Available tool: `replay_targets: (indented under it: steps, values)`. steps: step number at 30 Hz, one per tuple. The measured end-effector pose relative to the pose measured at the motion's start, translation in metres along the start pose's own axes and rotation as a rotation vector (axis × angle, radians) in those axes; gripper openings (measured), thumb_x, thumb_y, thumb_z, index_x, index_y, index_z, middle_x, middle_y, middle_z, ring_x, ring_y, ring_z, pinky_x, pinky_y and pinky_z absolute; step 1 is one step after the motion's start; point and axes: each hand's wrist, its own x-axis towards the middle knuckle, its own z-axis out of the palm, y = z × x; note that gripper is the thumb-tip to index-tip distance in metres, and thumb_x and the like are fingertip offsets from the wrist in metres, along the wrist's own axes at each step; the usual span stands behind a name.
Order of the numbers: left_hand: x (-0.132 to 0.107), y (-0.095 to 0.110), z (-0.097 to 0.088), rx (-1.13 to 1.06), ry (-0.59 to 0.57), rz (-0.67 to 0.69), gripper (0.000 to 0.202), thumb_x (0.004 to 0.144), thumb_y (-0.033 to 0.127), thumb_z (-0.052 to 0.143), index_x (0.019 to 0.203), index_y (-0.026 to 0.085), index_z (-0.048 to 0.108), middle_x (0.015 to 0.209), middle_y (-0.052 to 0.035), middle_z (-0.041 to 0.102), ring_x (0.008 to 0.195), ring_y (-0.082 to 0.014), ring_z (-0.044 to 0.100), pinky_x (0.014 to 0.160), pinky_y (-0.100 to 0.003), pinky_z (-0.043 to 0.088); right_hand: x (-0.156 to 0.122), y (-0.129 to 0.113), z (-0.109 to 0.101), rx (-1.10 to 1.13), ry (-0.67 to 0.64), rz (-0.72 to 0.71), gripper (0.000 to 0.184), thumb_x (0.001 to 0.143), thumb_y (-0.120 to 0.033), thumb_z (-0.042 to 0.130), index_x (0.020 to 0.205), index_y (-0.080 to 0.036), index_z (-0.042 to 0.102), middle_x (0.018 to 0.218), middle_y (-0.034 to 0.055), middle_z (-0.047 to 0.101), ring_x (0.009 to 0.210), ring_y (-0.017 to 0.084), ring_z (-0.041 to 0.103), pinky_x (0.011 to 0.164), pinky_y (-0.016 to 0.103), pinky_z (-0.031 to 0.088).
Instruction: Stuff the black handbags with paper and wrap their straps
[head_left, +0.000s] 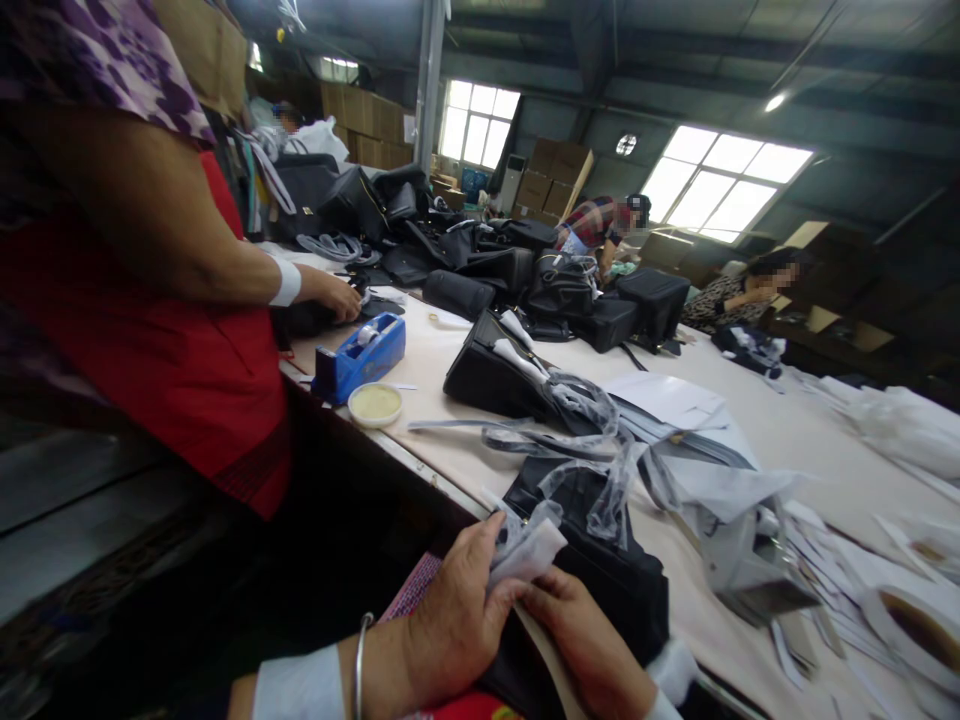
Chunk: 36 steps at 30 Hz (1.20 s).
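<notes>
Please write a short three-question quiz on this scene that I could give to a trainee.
1. Multiple choice: What colour is the tape dispenser next to the round dish?
A) Red
B) Blue
C) Green

2. True or false: The camera wearer's left hand and right hand are close together, at the whitish wrapping.

3. Short answer: Which metal item is on the wearer's left wrist?

Key:
1. B
2. True
3. A silver-coloured bangle
</notes>
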Motion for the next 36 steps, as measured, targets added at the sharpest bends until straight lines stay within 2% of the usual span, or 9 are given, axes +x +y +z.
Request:
replay_targets:
  steps: [5, 10, 13, 16, 20, 25, 28, 32, 36]
  values:
    - [0.0, -0.003, 0.001, -0.002, 0.028, 0.006, 0.061, 0.094, 0.023, 0.051, 0.151, 0.013, 0.033, 0.145, -0.0217, 0.051, 0.135, -0.0321, 0.051, 0.11, -0.052, 0.047, 0.003, 0.003, -0.001, -0.196, 0.109, -0.108, 0.036, 0.08, -0.046, 0.076, 0.102, -0.018, 0.079, 0.094, 0.0081, 0.078, 0.093, 0.028, 0.069, 0.089, 0.039, 0.051]
    - [0.001, -0.002, 0.002, 0.017, 0.017, 0.033, 0.061, 0.095, 0.025, 0.052, 0.151, 0.011, 0.033, 0.143, -0.0231, 0.053, 0.134, -0.0328, 0.052, 0.109, -0.052, 0.048, 0.014, 0.006, 0.005, -0.198, 0.165, -0.218, 0.031, 0.078, -0.042, 0.077, 0.092, -0.016, 0.081, 0.088, 0.0087, 0.078, 0.085, 0.028, 0.069, 0.088, 0.041, 0.052]
    - [0.0, -0.004, 0.003, 0.019, 0.031, 0.065, 0.062, 0.095, 0.025, 0.052, 0.152, 0.01, 0.033, 0.143, -0.0229, 0.053, 0.134, -0.0329, 0.051, 0.11, -0.052, 0.047, 0.019, 0.007, 0.013, -0.067, 0.163, -0.196, 0.027, 0.077, -0.038, 0.077, 0.089, -0.015, 0.081, 0.088, 0.0094, 0.078, 0.087, 0.028, 0.069, 0.091, 0.042, 0.051]
    - [-0.002, -0.008, 0.005, 0.016, 0.047, 0.068, 0.063, 0.095, 0.024, 0.052, 0.153, 0.014, 0.03, 0.145, -0.021, 0.052, 0.136, -0.0324, 0.05, 0.111, -0.052, 0.047, 0.014, 0.007, 0.018, 0.205, 0.088, -0.101, 0.025, 0.076, -0.033, 0.076, 0.095, -0.018, 0.079, 0.101, 0.0088, 0.077, 0.1, 0.029, 0.069, 0.099, 0.042, 0.048]
    - [-0.002, -0.013, 0.006, 0.013, 0.035, 0.069, 0.066, 0.095, 0.024, 0.051, 0.155, 0.015, 0.026, 0.148, -0.0209, 0.049, 0.137, -0.0322, 0.048, 0.111, -0.052, 0.046, 0.002, 0.006, 0.022, 0.449, -0.002, -0.043, 0.038, 0.07, -0.033, 0.079, 0.105, -0.02, 0.076, 0.112, 0.0087, 0.075, 0.11, 0.03, 0.066, 0.107, 0.045, 0.044]
    - [0.003, -0.011, 0.006, 0.011, -0.03, 0.063, 0.065, 0.095, 0.021, 0.047, 0.155, 0.011, 0.024, 0.148, -0.0228, 0.048, 0.139, -0.0312, 0.046, 0.112, -0.051, 0.045, 0.008, 0.009, 0.036, 0.529, 0.174, -0.086, 0.035, 0.074, -0.031, 0.081, 0.107, -0.02, 0.074, 0.105, 0.0066, 0.075, 0.107, 0.025, 0.067, 0.106, 0.04, 0.047]
    - [0.004, -0.009, 0.006, 0.028, -0.056, 0.051, 0.064, 0.096, 0.023, 0.045, 0.154, 0.008, 0.023, 0.149, -0.0239, 0.047, 0.139, -0.0303, 0.047, 0.112, -0.049, 0.044, 0.015, 0.013, 0.042, 0.58, 0.207, -0.088, 0.032, 0.077, -0.029, 0.079, 0.108, -0.018, 0.073, 0.107, 0.0072, 0.075, 0.111, 0.025, 0.066, 0.106, 0.039, 0.047]
    - [0.004, -0.003, 0.001, 0.038, -0.056, -0.047, 0.071, 0.094, 0.03, 0.052, 0.153, 0.006, 0.021, 0.137, -0.0244, 0.057, 0.124, -0.0304, 0.059, 0.106, -0.048, 0.049, 0.017, 0.016, 0.046, 0.601, 0.186, -0.102, 0.031, 0.081, -0.03, 0.074, 0.109, -0.017, 0.074, 0.111, 0.0101, 0.074, 0.115, 0.028, 0.064, 0.103, 0.044, 0.05]
    - [0.005, 0.005, -0.007, -0.036, -0.053, -0.214, 0.067, 0.088, 0.035, 0.062, 0.145, 0.013, 0.034, 0.109, -0.0128, 0.07, 0.099, -0.0263, 0.068, 0.091, -0.042, 0.054, 0.016, 0.013, 0.047, 0.651, 0.164, -0.112, 0.029, 0.083, -0.028, 0.071, 0.11, -0.017, 0.074, 0.115, 0.0106, 0.073, 0.118, 0.029, 0.062, 0.103, 0.046, 0.05]
